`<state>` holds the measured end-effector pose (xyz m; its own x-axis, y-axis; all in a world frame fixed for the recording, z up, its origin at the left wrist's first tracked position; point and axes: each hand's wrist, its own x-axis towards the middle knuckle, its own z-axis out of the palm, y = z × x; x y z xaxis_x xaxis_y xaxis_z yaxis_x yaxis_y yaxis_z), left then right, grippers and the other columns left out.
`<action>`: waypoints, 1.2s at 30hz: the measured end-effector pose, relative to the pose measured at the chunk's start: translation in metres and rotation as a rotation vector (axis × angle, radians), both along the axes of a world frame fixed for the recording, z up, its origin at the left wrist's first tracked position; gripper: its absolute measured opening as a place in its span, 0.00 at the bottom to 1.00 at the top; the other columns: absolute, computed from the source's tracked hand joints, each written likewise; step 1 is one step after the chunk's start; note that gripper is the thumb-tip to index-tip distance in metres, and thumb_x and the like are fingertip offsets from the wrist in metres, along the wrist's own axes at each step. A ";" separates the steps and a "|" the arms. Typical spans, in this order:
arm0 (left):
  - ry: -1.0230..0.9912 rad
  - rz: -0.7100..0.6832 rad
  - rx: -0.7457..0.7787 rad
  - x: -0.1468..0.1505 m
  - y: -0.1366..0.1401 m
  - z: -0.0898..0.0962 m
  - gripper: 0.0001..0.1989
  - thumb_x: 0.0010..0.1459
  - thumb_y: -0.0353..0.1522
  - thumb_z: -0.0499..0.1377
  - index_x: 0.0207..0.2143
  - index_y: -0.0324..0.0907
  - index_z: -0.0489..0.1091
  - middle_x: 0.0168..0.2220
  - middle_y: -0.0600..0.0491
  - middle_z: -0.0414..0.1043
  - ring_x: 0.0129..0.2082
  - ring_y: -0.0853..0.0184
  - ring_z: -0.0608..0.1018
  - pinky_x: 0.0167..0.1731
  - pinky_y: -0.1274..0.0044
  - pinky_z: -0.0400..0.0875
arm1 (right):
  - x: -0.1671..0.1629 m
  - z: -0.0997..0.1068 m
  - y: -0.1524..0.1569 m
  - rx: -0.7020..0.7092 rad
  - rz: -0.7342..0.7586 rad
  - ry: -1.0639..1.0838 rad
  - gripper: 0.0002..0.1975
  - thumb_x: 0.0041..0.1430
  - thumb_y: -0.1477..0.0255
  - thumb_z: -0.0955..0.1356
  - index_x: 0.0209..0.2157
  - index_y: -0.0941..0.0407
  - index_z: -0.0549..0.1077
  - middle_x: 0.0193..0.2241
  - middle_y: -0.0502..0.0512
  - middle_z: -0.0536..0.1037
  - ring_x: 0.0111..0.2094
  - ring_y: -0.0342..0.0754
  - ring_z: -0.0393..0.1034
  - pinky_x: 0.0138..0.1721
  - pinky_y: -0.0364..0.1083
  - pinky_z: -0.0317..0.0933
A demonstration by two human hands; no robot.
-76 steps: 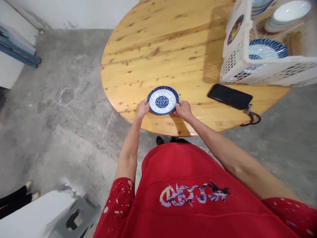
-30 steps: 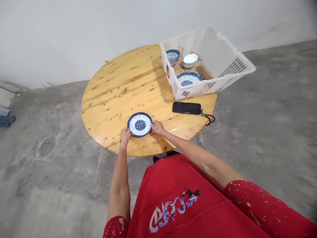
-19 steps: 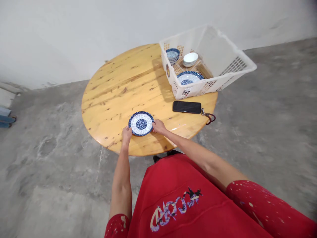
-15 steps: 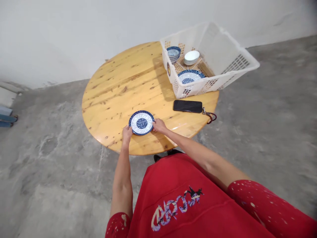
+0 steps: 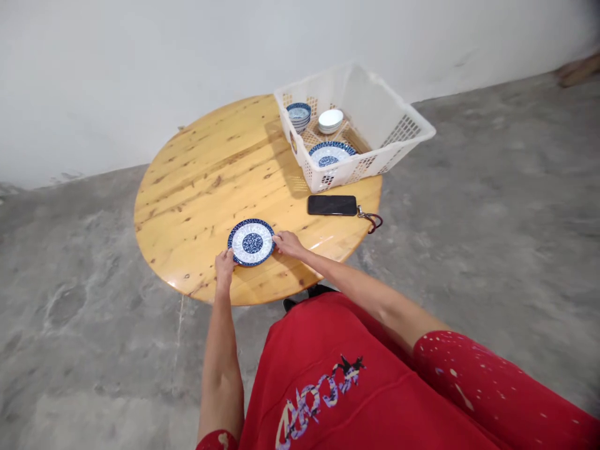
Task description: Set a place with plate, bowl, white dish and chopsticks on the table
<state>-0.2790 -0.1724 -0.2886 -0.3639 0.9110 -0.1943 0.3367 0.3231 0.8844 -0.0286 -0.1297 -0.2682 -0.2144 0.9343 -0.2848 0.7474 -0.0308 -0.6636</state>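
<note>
My left hand (image 5: 224, 261) and right hand (image 5: 287, 242) have fingers clamped on the blue plate (image 5: 252, 242) between them. Past my fingers lie a phone (image 5: 332, 205) and a white basket (image 5: 403, 134) on the counter (image 5: 206, 181).

Soft, even daylight; the white basket (image 5: 356, 134) casts a faint shadow leftward onto the round wooden table (image 5: 197, 181). Edges bend and blur.

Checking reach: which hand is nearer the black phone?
Right. The right hand is at the plate's right rim, toward the phone; the left hand is at its left rim.
</note>
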 end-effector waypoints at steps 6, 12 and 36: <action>0.066 0.312 0.140 -0.010 -0.031 0.014 0.20 0.60 0.43 0.51 0.41 0.38 0.72 0.38 0.45 0.76 0.36 0.65 0.79 0.32 0.76 0.76 | 0.100 0.011 0.007 0.249 -0.120 -0.180 0.26 0.64 0.72 0.64 0.62 0.64 0.63 0.63 0.70 0.65 0.64 0.58 0.57 0.63 0.50 0.50; 0.205 0.548 0.175 -0.016 -0.090 0.031 0.20 0.61 0.39 0.51 0.49 0.38 0.73 0.37 0.49 0.78 0.35 0.66 0.81 0.37 0.75 0.78 | 0.210 0.002 0.041 0.231 -0.063 -0.430 0.44 0.53 0.67 0.73 0.67 0.67 0.55 0.68 0.76 0.55 0.68 0.69 0.48 0.66 0.63 0.45; 0.272 0.714 0.028 0.264 -0.045 0.066 0.20 0.67 0.39 0.47 0.48 0.36 0.72 0.36 0.47 0.77 0.33 0.67 0.81 0.37 0.76 0.76 | 0.364 -0.016 0.107 0.448 0.479 -0.423 0.20 0.65 0.67 0.62 0.53 0.58 0.75 0.59 0.69 0.70 0.59 0.63 0.64 0.55 0.58 0.61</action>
<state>-0.0147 -0.2175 -0.2227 -0.8979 0.4402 0.0061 0.2616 0.5224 0.8116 0.3356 -0.0230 -0.2842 -0.5809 0.8125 -0.0493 0.8038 0.5631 -0.1919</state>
